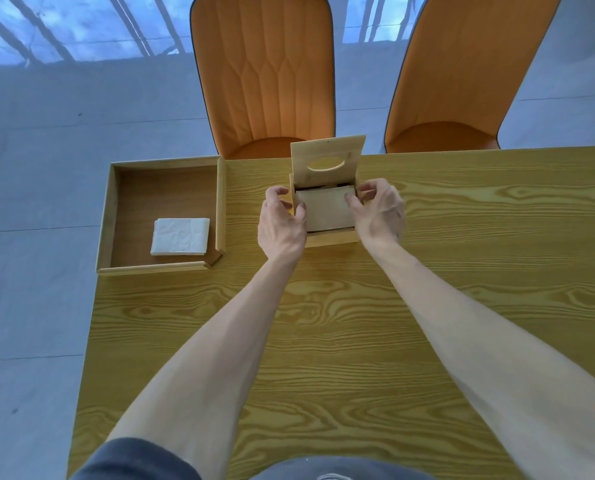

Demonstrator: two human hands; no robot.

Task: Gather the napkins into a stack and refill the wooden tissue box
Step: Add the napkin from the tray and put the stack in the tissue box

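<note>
Head view looks down on a wooden table [324, 341] where the tissue box [327, 237] stands near the far edge with its lid [327, 161] swung up and leaning away from the person, the oval slot facing them. Both hands are at the box: the left hand [280, 225] and right hand [379, 211] pinch the two short ends of a stack of napkins [327, 211], thumbs on top and fingers curled down the sides, lowering it into the open box. The stack lies flat, its long axis running left to right, matching the box's length. It seems partly inside, not yet fully seated, though how deep it sits is hard to tell.

Over on the left, a wooden tray [109, 209] overhanging the table's corner holds a second white pile of napkins [180, 236], so gathering looks unfinished. My judgement: the refill is under way; seating this stack, fetching the remaining pile and closing the lid are left.
</note>
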